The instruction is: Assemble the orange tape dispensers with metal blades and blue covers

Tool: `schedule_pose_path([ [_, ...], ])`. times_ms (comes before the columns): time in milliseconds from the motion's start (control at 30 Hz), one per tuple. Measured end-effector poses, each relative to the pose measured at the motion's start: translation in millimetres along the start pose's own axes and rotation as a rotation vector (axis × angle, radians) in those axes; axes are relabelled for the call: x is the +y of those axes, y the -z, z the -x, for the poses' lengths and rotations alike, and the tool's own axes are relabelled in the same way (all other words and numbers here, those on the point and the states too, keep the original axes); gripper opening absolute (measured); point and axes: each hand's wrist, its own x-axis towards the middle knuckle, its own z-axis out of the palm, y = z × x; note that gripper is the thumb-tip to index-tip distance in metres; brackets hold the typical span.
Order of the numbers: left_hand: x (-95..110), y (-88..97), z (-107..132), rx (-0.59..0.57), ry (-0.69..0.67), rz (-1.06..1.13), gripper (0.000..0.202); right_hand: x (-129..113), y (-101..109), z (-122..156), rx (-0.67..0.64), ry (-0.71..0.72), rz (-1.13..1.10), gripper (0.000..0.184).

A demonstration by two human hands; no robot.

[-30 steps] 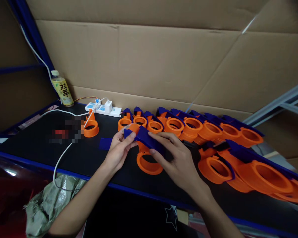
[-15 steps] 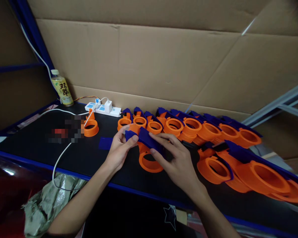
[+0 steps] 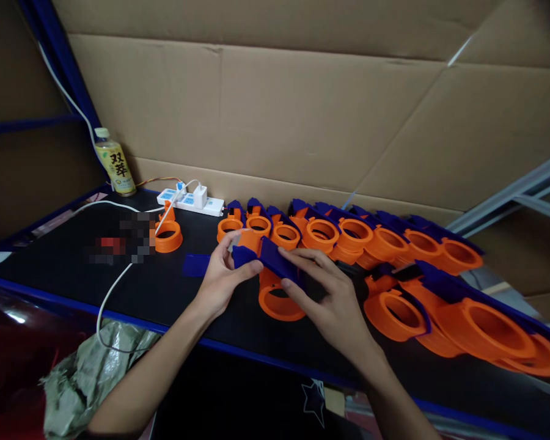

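Above the near middle of the black tabletop, an orange-and-blue tape dispenser (image 3: pixel 278 259) is held between both hands. My left hand (image 3: pixel 222 275) grips its left end, with the thumb across the blue part and the fingers behind the orange piece. On the other side, my right hand (image 3: pixel 332 299) is closed on the long blue plate, its fingertips lying on the upper face. The dispenser's orange ring (image 3: pixel 282 304) hangs below the plate, partly covered by the right fingers. Behind my left hand, a flat blue piece (image 3: pixel 195 265) lies on the table.
Several finished-looking orange-and-blue dispensers (image 3: pixel 357 232) line the back, and more (image 3: pixel 490 330) sit at the right. An orange ring part (image 3: pixel 168 237) stands left, near a white power strip (image 3: pixel 211 205). A white cable (image 3: pixel 107 297) crosses the front edge; a drink bottle (image 3: pixel 116 165) stands far left.
The dispenser and my left thumb have shifted slightly to the right and tilted a little. Both hands keep their hold; the surroundings look the same.
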Motion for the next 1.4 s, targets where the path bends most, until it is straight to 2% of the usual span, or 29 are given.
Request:
schedule_pose_path([
  [100,5,-1.0,4,-0.084,-0.04,-0.07,0.064,-1,3,-2,-0.042,-0.078,-0.155,0.035],
  [200,10,-3.7,10,-0.136,-0.069,-0.165,0.068,0,4,-4,0.009,-0.178,-0.333,0.023],
  [300,13,-6.5,14,-0.179,-0.086,-0.208,0.072,-1,2,-4,0.038,-0.254,-0.425,0.022],
  [400,15,-6.4,16,-0.237,-0.127,-0.201,0.076,-4,1,-2,0.052,-0.265,-0.48,0.021],
  [500,16,-2.8,14,-0.347,-0.171,-0.196,0.076,-8,1,2,0.073,-0.247,-0.48,0.019],
  [633,17,1.0,13,-0.421,-0.177,-0.21,0.075,-6,0,5,0.04,-0.237,-0.495,0.019],
  [767,15,-4.0,13,-0.367,-0.125,-0.194,0.074,-3,-2,3,0.051,-0.231,-0.4,0.017],
  [867,10,-8.1,11,-0.21,-0.083,-0.11,0.067,-6,-3,4,0.118,-0.108,-0.09,0.02],
  [933,6,-7.6,7,-0.021,-0.063,-0.044,0.058,-11,-5,9,0.107,0.035,0.159,0.037],
  [967,5,-6.5,5,0.073,-0.05,-0.012,0.053,-14,-7,11,0.072,0.098,0.269,0.051],
  [1033,5,-3.4,0,0.178,-0.004,0.044,0.042,-18,-13,16,-0.015,0.184,0.428,0.079],
  [1100,8,-0.6,-4,0.197,0.035,0.082,0.034,-18,-18,18,-0.064,0.226,0.512,0.088],
  [1200,13,2.2,-10,0.171,0.04,0.135,0.032,-8,-22,7,-0.046,0.249,0.511,0.085],
  [1300,14,5.1,-13,0.183,0.042,0.186,0.037,10,-23,-22,0.086,0.159,0.518,0.083],
  [1400,11,8.1,-16,0.168,0.112,0.168,0.035,33,-28,-56,0.182,0.02,0.614,0.081],
])
